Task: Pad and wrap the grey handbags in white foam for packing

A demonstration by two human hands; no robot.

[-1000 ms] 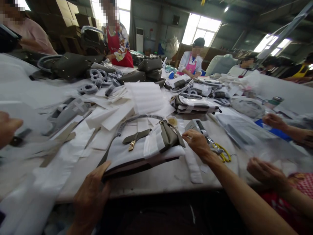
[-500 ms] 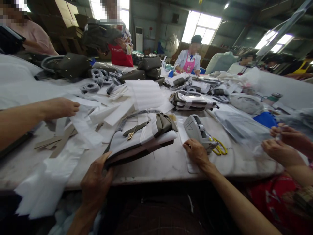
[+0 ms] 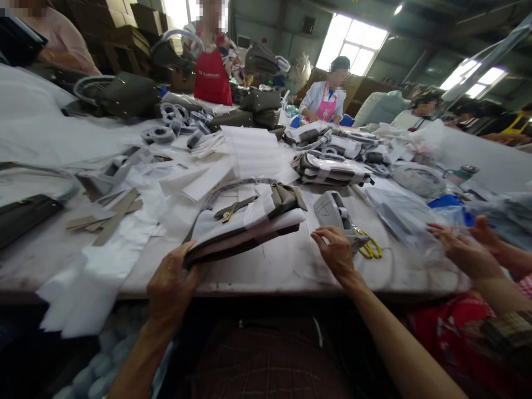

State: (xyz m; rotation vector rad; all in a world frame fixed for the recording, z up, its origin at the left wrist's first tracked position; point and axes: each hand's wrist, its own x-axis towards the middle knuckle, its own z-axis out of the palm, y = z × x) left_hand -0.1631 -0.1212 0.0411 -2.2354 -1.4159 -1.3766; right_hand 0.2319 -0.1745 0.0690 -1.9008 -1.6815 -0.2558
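Observation:
My left hand [image 3: 172, 285] grips the near left corner of a dark olive handbag [image 3: 249, 227], which lies tilted on the table, partly covered in white foam sheet, its wrapped handle arched behind it. To the right of the bag, my right hand [image 3: 336, 252] has its thumb and fingertips pinched together beside a grey tape dispenser [image 3: 330, 209]. Whatever those fingertips hold is too small to make out. Yellow-handled scissors [image 3: 371, 247] lie just right of the dispenser.
Foam sheets [image 3: 251, 149] and grey-brown strips [image 3: 116, 216] lie left and behind. Another wrapped bag [image 3: 328, 170] rests beyond the dispenser. At the right, a co-worker's hands [image 3: 465, 246] are over clear plastic bags [image 3: 403, 216]. Other people stand across the table [image 3: 233, 282].
My right hand has come up off a white sheet beside the dispenser, and that sheet no longer shows there. Another person's arm at the left has gone. The person in the red apron has shifted.

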